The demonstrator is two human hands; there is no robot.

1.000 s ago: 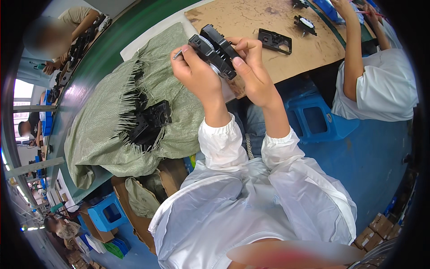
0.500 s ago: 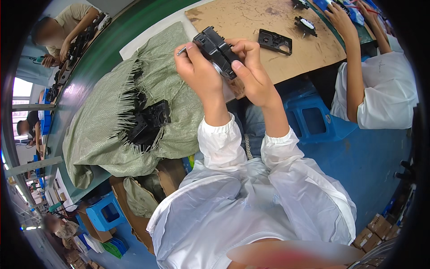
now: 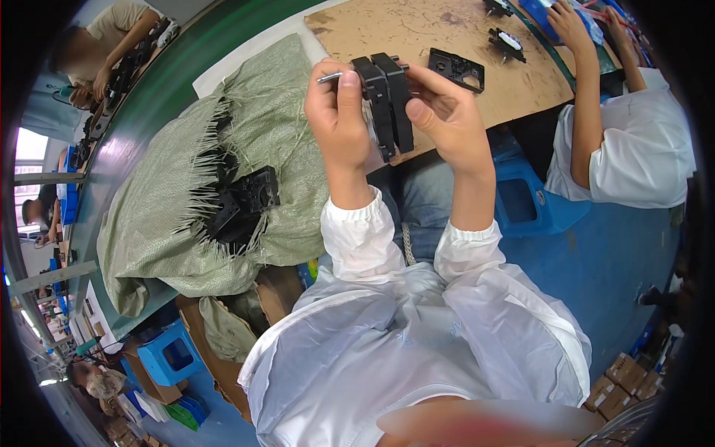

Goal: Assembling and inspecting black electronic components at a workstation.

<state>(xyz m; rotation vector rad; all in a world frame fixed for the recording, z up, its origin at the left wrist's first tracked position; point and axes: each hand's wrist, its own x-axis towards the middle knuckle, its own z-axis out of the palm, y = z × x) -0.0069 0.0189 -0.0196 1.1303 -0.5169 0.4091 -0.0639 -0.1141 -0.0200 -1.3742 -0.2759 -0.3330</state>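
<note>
Left hand (image 3: pixel 339 127) and right hand (image 3: pixel 456 128) grip black plastic housing (image 3: pixel 383 108) | halves paired, seam apparently open | loose cover (image 3: pixel 447 64) far right

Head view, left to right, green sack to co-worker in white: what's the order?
Green sack → left hand → black assembly → right hand → white-centred part → co-worker in white.

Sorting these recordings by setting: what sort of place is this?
Probably a factory assembly workshop: a black plastic mechanism is being handled, black housings show in a frayed green woven sack, and a co-worker in beige works at the long green bench.
</note>
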